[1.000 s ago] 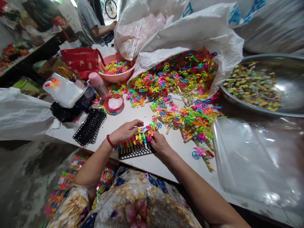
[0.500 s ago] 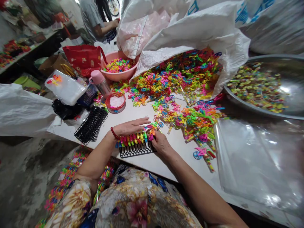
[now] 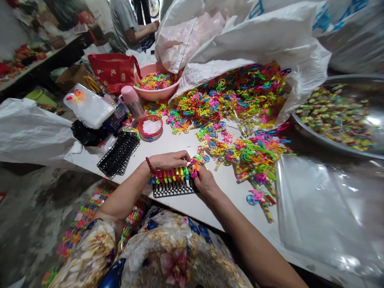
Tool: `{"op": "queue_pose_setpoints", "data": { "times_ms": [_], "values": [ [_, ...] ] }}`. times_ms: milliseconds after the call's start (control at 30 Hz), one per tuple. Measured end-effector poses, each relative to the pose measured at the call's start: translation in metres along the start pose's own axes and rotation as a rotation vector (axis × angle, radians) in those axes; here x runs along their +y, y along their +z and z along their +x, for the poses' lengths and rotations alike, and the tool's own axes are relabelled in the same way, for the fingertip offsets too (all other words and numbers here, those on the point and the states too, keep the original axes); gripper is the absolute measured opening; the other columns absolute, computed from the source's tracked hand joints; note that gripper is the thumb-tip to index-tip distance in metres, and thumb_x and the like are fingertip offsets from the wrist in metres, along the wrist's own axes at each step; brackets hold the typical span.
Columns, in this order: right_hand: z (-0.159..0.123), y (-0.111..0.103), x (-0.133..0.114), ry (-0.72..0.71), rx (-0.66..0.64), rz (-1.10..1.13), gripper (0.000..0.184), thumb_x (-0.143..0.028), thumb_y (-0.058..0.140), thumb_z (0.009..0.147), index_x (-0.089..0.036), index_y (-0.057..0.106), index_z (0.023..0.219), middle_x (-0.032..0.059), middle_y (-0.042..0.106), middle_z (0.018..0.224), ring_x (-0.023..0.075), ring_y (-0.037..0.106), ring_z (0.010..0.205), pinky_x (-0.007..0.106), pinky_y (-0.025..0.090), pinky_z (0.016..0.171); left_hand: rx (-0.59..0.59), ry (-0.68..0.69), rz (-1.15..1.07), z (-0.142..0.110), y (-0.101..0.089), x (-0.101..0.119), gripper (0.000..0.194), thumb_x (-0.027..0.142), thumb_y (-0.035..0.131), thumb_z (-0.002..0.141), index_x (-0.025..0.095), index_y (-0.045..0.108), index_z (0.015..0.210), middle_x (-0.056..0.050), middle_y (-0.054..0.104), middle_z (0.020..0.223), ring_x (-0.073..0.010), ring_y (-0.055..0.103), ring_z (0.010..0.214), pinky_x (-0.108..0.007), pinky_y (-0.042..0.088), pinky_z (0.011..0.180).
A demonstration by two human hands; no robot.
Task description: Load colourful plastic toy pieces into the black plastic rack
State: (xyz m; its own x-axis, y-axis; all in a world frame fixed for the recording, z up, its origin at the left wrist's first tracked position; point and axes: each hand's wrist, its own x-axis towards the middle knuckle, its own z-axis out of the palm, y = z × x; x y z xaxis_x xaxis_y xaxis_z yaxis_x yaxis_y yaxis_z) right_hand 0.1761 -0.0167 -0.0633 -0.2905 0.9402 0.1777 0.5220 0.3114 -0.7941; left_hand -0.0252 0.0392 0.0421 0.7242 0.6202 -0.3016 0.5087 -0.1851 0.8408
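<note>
A black plastic grid rack [image 3: 174, 190] lies near the table's front edge, with a row of colourful plastic toy pieces [image 3: 172, 175] standing upright along its far side. My left hand [image 3: 169, 161], a red bead bracelet at its wrist, reaches over this row from the left. Its fingers are bent down together at the row's right end; what lies under the fingertips is hidden. At the rack's right end my right hand [image 3: 206, 181] is closed, pinching a pink and orange plastic toy [image 3: 195, 167] between thumb and fingers. The two hands nearly meet there.
Loose colourful toys [image 3: 255, 154] are heaped right of my hands, spilling from a white sack [image 3: 258, 44]. Around them are a steel basin [image 3: 339, 146], clear plastic bags [image 3: 324, 208], a red basket [image 3: 150, 137], a pink-lidded flask [image 3: 132, 102] and stacked black racks [image 3: 118, 154]. A person [image 3: 127, 28] sits beyond.
My left hand's fingers were stretched flat above the row half a second ago; now they bend down toward its right end. My right hand keeps its pinch by the rack. The view has shifted slightly left.
</note>
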Motion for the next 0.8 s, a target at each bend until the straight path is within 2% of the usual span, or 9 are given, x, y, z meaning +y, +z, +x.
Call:
{"op": "queue_pose_setpoints", "data": {
  "times_ms": [133, 233, 400, 600, 700, 800],
  "values": [
    [0.0, 0.0, -0.002, -0.025, -0.002, 0.012, 0.014, -0.024, 0.045, 0.089, -0.022, 0.052, 0.078, 0.0055, 0.061, 0.073, 0.0212, 0.057, 0.071, 0.032, 0.046, 0.068, 0.01, 0.039, 0.06, 0.002, -0.001, -0.002, 0.031, 0.036, 0.047, 0.096, 0.015, 0.054, 0.118, -0.008, 0.06, 0.118, -0.0188, 0.054, 0.112, -0.032, 0.042, 0.102],
    [0.001, -0.002, -0.005, -0.052, -0.014, 0.014, 0.013, -0.015, 0.044, 0.085, -0.022, 0.054, 0.081, 0.0047, 0.062, 0.075, 0.0202, 0.057, 0.073, 0.031, 0.046, 0.07, 0.015, 0.035, 0.13, 0.004, -0.002, -0.003, 0.029, 0.035, 0.048, 0.096, 0.016, 0.057, 0.117, -0.008, 0.06, 0.117, -0.0197, 0.054, 0.114, -0.034, 0.04, 0.105],
    [0.005, -0.008, -0.005, -0.085, -0.111, -0.011, 0.014, -0.017, 0.043, 0.087, -0.022, 0.054, 0.079, 0.0047, 0.062, 0.076, 0.019, 0.055, 0.07, 0.029, 0.045, 0.067, 0.051, 0.03, 0.129, 0.003, -0.002, -0.002, 0.025, 0.033, 0.051, 0.094, 0.015, 0.059, 0.109, -0.008, 0.059, 0.114, -0.0196, 0.055, 0.111, -0.034, 0.042, 0.103],
    [0.014, -0.015, -0.001, -0.131, -0.22, -0.012, 0.014, -0.014, 0.045, 0.085, -0.02, 0.057, 0.082, 0.0054, 0.064, 0.079, 0.0191, 0.057, 0.073, 0.029, 0.046, 0.069, 0.027, 0.015, 0.079, 0.001, 0.0, -0.007, 0.033, 0.04, 0.046, 0.097, 0.016, 0.051, 0.118, -0.007, 0.063, 0.114, -0.0172, 0.058, 0.104, -0.032, 0.047, 0.096],
    [0.016, -0.015, -0.001, -0.141, -0.268, -0.025, 0.014, -0.013, 0.045, 0.085, -0.02, 0.058, 0.083, 0.0057, 0.065, 0.081, 0.0188, 0.058, 0.074, 0.029, 0.047, 0.071, 0.014, 0.041, 0.09, 0.002, -0.001, -0.01, 0.037, 0.038, 0.047, 0.097, 0.016, 0.047, 0.128, -0.009, 0.061, 0.127, -0.0178, 0.057, 0.115, -0.032, 0.045, 0.102],
    [0.016, -0.012, -0.001, -0.2, -0.25, -0.04, 0.017, -0.011, 0.046, 0.084, -0.018, 0.06, 0.09, 0.0096, 0.068, 0.092, 0.0213, 0.061, 0.083, 0.032, 0.05, 0.077, -0.004, 0.091, 0.12, 0.002, -0.002, -0.011, 0.039, 0.036, 0.046, 0.098, 0.015, 0.05, 0.131, -0.012, 0.058, 0.136, -0.0203, 0.054, 0.126, -0.034, 0.04, 0.11]
  ]
}}
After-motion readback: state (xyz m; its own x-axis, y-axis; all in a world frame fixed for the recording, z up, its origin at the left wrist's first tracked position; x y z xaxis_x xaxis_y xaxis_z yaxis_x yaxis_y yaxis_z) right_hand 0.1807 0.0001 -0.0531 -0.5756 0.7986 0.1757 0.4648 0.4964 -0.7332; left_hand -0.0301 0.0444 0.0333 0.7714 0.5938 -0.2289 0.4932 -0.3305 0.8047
